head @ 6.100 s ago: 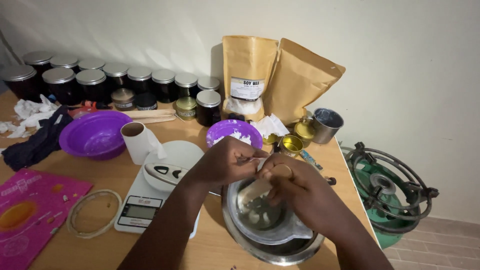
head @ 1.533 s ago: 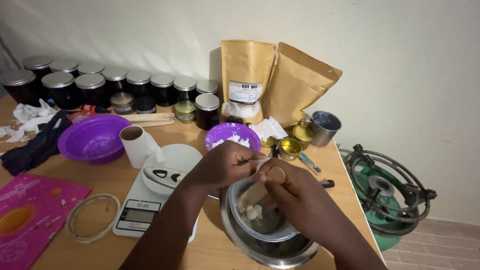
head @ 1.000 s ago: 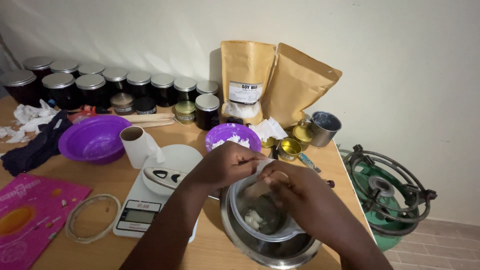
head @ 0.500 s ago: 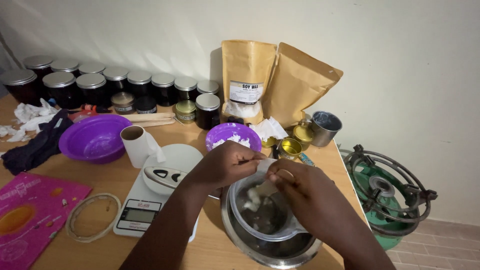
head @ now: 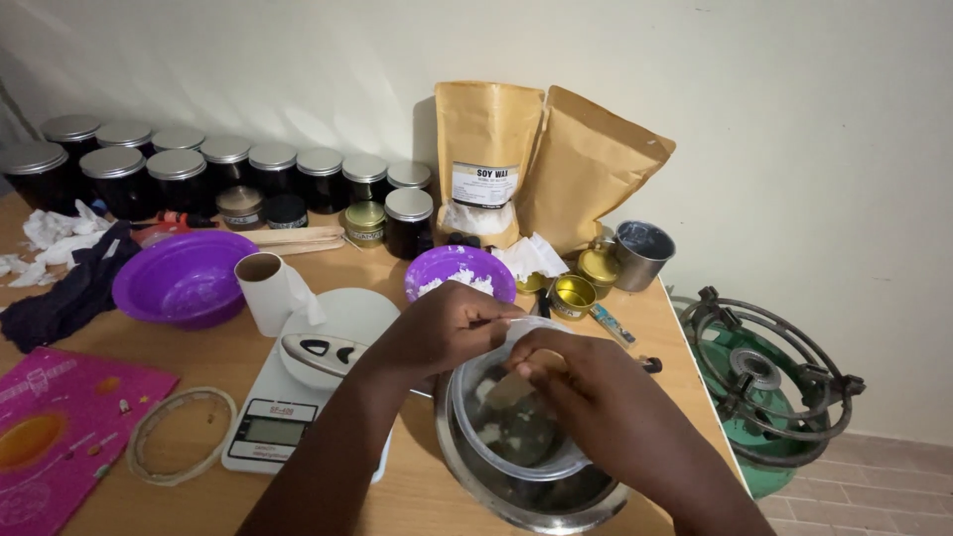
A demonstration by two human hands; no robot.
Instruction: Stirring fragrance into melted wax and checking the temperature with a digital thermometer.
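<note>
Wooden worktop (head: 417,496) carries a steel bowl (head: 526,501) near its front edge, beside a white kitchen scale (head: 298,397). A clear plastic container (head: 516,437) with white residue sits inside the bowl. Left hand (head: 447,328) grips the container's rim. Right hand (head: 576,382) is closed on a small wooden spatula (head: 511,389) reaching into the container.

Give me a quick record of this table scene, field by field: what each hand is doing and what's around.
Left hand: grips the rim of a clear plastic container
Right hand: holds a flat wooden stick inside that container
Container sits in: metal bowl
Contents: a few white chunks
Left of the bowl: white kitchen scale
Behind: small purple bowl of white flakes, two brown pouches
Far left: large purple bowl, row of dark jars
</note>
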